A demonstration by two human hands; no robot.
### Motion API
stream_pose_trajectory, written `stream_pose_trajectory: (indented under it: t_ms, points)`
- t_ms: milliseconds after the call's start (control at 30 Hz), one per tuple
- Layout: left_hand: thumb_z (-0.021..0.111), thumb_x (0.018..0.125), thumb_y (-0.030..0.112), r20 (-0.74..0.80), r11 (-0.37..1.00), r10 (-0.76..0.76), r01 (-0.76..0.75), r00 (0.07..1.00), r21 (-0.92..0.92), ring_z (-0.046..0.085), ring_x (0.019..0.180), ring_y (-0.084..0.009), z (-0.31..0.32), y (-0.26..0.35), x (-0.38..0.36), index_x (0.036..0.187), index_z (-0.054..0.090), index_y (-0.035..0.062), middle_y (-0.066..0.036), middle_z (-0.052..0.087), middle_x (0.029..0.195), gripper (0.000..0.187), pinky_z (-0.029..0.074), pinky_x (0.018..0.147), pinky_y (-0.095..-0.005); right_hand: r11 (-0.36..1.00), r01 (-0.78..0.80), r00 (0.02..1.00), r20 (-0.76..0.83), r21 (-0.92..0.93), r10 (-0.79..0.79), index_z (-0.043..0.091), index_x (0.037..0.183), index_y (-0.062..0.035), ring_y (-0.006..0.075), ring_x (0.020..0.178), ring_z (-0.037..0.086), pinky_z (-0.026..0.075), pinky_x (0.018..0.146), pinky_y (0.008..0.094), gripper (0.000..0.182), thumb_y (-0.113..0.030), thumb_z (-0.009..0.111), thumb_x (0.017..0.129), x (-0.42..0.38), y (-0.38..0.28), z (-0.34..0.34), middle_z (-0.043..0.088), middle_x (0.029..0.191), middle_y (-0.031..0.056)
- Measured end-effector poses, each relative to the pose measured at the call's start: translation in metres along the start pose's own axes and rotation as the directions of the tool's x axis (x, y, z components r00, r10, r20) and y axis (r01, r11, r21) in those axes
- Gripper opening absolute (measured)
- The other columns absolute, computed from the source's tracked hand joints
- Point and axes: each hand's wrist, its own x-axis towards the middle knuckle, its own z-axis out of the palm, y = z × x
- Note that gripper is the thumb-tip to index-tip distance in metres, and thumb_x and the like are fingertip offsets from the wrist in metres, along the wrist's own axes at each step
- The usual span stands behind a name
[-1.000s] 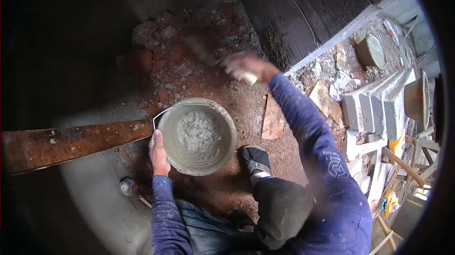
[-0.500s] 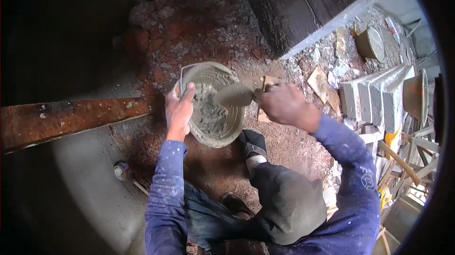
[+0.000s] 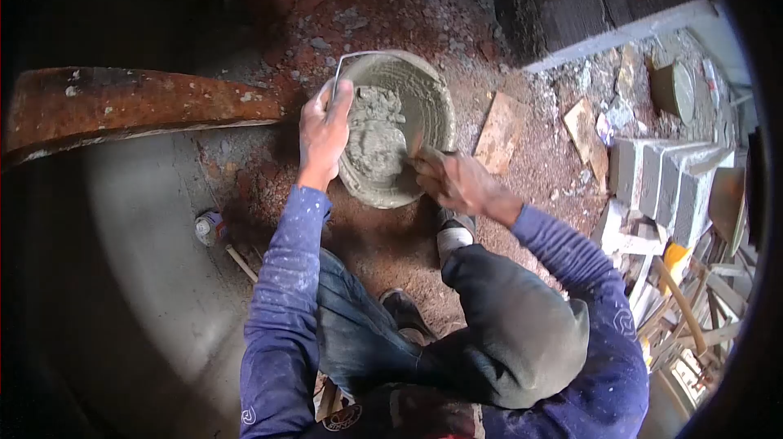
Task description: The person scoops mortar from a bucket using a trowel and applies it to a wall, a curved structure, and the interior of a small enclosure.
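Observation:
A bucket [image 3: 444, 100] of wet grey mortar [image 3: 377, 106] is held in front of me, its inner wall smeared with mortar. My left hand [image 3: 323, 135] grips the left side of its rim, thumb on top by the thin wire handle [image 3: 337, 76]. My right hand [image 3: 458, 182] is closed round a trowel [image 3: 417, 145] at the bucket's right edge. The trowel's blade is down in the bucket and hard to tell from the mortar. My fingers partly hide its grip.
A paint-splashed wooden plank [image 3: 147, 100] juts in from the left. Rubble [image 3: 342, 19] covers the ground ahead. Flat tile pieces [image 3: 499, 130] lie to the right, near stacked grey blocks [image 3: 661, 182] and another bucket [image 3: 674, 92]. A hammer-like wooden handle [image 3: 683, 308] leans among scrap wood.
The trowel has gone from above the mortar down into it, and my right hand has moved left and closer to the bucket. The bucket sits higher in view; my left hand still grips it.

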Motion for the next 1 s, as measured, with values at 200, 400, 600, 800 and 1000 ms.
stream_pose_trajectory:
  t_ms: [200, 400, 600, 800, 1000]
  points:
    - [0.057, 0.096, 0.039, 0.006, 0.996, -0.022, 0.022, 1.0, -0.082, 0.054, 0.097, -0.0083, -0.025, -0.013, -0.006, 0.118, 0.062, -0.001, -0.003, 0.065, 0.106, 0.046, 0.042, 0.089, -0.0253, 0.975, 0.106, 0.994, -0.001, -0.197, -0.109, 0.053, 0.114, 0.0008, 0.0396, 0.062, 0.059, 0.048, 0.058, 0.0479, 0.043, -0.03, 0.062, 0.084, -0.006, -0.004, -0.017, 0.059, 0.071, 0.0197]
    - [0.058, 0.094, 0.044, -0.117, 0.998, -0.056, 0.057, 0.992, 0.0, 0.055, 0.104, -0.0139, -0.034, -0.022, -0.007, 0.122, 0.06, -0.0017, -0.008, 0.065, 0.113, 0.054, 0.041, 0.093, -0.0286, 0.971, 0.122, 0.992, -0.006, -0.206, -0.126, 0.052, 0.116, -0.0002, 0.039, 0.07, 0.062, 0.051, 0.062, 0.0467, 0.048, -0.028, 0.063, 0.079, 0.004, 0.021, -0.019, 0.062, 0.08, 0.0198]
    - [0.057, 0.094, 0.04, -0.146, 0.95, -0.221, 0.179, 0.964, -0.254, 0.054, 0.113, -0.0198, -0.064, -0.055, 0.0, 0.13, 0.053, 0.001, -0.009, 0.057, 0.126, 0.053, 0.043, 0.097, -0.035, 0.923, 0.345, 0.923, -0.114, -0.17, -0.366, 0.05, 0.12, 0.0003, 0.0385, 0.072, 0.063, 0.052, 0.068, 0.0457, 0.046, -0.02, 0.064, 0.081, 0.034, -0.045, -0.094, 0.064, 0.085, 0.0193]
    - [0.052, 0.098, 0.035, -0.21, 0.963, -0.211, 0.165, 0.955, -0.214, 0.057, 0.108, -0.0177, -0.07, -0.054, -0.001, 0.127, 0.055, -0.0001, -0.008, 0.06, 0.122, 0.046, 0.045, 0.094, -0.0315, 0.804, 0.075, 0.947, 0.21, 0.59, -0.243, 0.062, 0.101, -0.0032, 0.0185, 0.071, 0.064, 0.053, 0.059, 0.0339, 0.02, -0.021, 0.061, 0.09, 0.125, -0.062, -0.16, 0.064, 0.083, 0.0075]
    - [0.054, 0.097, 0.041, -0.179, 0.938, -0.272, 0.219, 0.946, -0.27, 0.056, 0.11, -0.0169, -0.073, -0.057, -0.001, 0.13, 0.052, -0.0027, -0.01, 0.059, 0.125, 0.055, 0.044, 0.096, -0.0307, 0.354, -0.196, 0.945, 0.078, 0.914, 0.319, 0.058, 0.121, -0.0038, 0.0201, 0.074, 0.064, 0.056, 0.059, 0.0297, 0.034, -0.026, 0.052, 0.096, 0.212, 0.163, -0.145, 0.066, 0.099, 0.0131]
